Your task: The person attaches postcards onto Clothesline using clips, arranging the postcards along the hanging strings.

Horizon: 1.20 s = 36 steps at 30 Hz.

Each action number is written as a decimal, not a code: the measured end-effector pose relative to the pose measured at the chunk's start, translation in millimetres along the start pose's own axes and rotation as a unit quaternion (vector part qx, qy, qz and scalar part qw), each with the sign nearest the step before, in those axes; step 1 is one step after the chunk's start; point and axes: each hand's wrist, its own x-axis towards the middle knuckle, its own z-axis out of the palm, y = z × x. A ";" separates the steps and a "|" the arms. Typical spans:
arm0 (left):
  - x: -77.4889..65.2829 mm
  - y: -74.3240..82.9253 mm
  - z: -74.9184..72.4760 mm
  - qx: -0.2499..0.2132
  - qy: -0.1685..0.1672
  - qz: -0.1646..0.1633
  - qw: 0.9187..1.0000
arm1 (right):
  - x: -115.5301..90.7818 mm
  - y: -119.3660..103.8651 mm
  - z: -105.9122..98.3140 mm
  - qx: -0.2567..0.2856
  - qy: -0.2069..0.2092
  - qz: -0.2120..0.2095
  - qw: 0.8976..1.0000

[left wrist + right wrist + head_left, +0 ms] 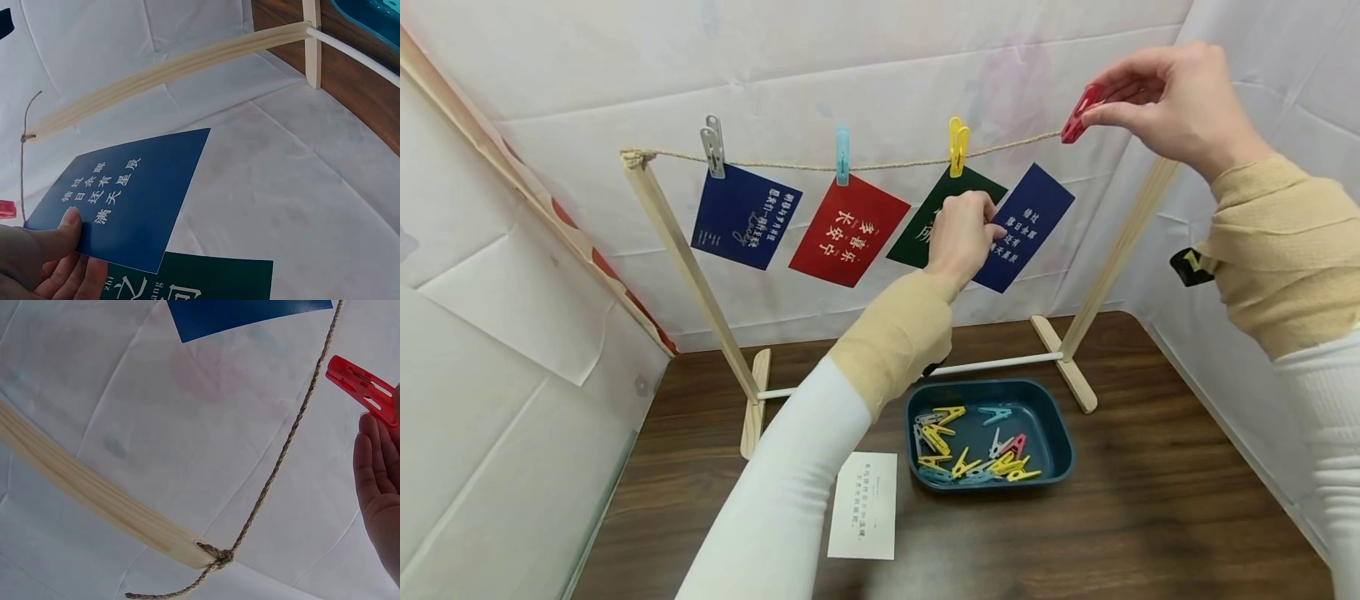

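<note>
My left hand (pixel 964 237) pinches a blue card (pixel 1030 221) with white characters at its edge, thumb on the printed face in the left wrist view. The card's upper corner hangs just below the twine (pixel 910 165). At the twine's right end my right hand (pixel 1180 104) grips a red clothespin (pixel 1081 114) between thumb and fingers. In the right wrist view the clothespin's tip is beside the twine, apart from it. A green card (pixel 951 200), partly hidden by my left hand, hangs from a yellow clothespin (pixel 958 147).
A red card (pixel 850 229) and another blue card (pixel 737 217) hang further left from clothespins. The wooden frame (pixel 692 275) stands on a brown table (pixel 1120 517). A dark blue tray (pixel 1070 442) holds several clothespins; a white card (pixel 865 506) lies beside it.
</note>
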 end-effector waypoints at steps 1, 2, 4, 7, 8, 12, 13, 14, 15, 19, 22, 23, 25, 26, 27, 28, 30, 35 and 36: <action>0.9 0.7 0.0 -0.001 0.000 -0.003 1.000 | 0.5 0.0 -0.2 0.003 0.000 0.001 1.000; 1.8 1.5 0.0 -0.002 0.000 -0.005 1.000 | 1.0 0.1 -0.5 0.004 0.000 0.002 1.000; 3.8 3.4 0.5 0.000 -0.002 -0.008 1.000 | 1.7 0.5 -1.0 0.003 0.000 0.005 1.000; 6.7 6.0 2.0 0.006 -0.002 -0.011 1.000 | 2.5 1.2 -1.4 0.002 -0.001 0.010 1.000; 7.6 6.7 2.4 0.009 -0.002 -0.012 1.000 | 2.6 1.4 -1.5 0.001 -0.001 0.012 1.000; 10.5 8.6 4.3 0.019 0.001 -0.017 1.000 | 2.8 2.2 -2.1 -0.004 -0.002 0.017 1.000; 11.1 9.1 4.8 0.019 0.000 -0.019 1.000 | 2.8 2.3 -2.5 -0.006 -0.001 0.019 1.000; 11.6 9.6 5.3 0.020 0.001 -0.020 1.000 | 2.9 2.5 -3.0 -0.007 0.000 0.020 1.000; 12.1 10.2 5.7 0.021 0.001 -0.022 1.000 | 2.9 2.6 -3.3 -0.008 0.000 0.022 1.000; 14.8 12.4 7.5 0.027 0.008 -0.023 0.999 | 3.2 3.4 -4.4 -0.007 0.000 0.033 0.999; 16.9 14.1 9.3 0.034 0.014 -0.016 0.999 | 3.6 3.7 -5.1 -0.008 0.000 0.038 0.999; 17.7 14.7 9.6 0.036 0.014 -0.015 0.999 | 3.7 3.7 -5.2 -0.008 0.001 0.039 0.999; 19.2 15.5 10.5 0.040 0.016 -0.014 0.999 | 4.2 3.4 -5.3 -0.009 0.002 0.039 0.999; 19.8 15.7 10.8 0.043 0.018 -0.014 0.999 | 4.4 3.2 -5.3 -0.008 0.003 0.038 0.999; 20.4 15.8 11.2 0.046 0.019 -0.014 0.999 | 4.7 3.0 -5.3 -0.006 0.004 0.038 0.999; 21.0 16.1 11.3 0.048 0.020 -0.015 0.999 | 4.9 2.9 -5.3 -0.004 0.006 0.036 0.999; 22.0 16.5 11.6 0.054 0.022 -0.016 0.998 | 5.5 2.8 -5.3 -0.002 0.009 0.035 0.999; 24.0 18.8 12.0 0.055 0.024 -0.014 0.998 | 8.0 2.3 -4.1 -0.004 0.013 0.030 0.999; 24.5 19.5 12.3 0.055 0.025 -0.012 0.998 | 8.7 2.0 -3.7 -0.004 0.014 0.029 0.999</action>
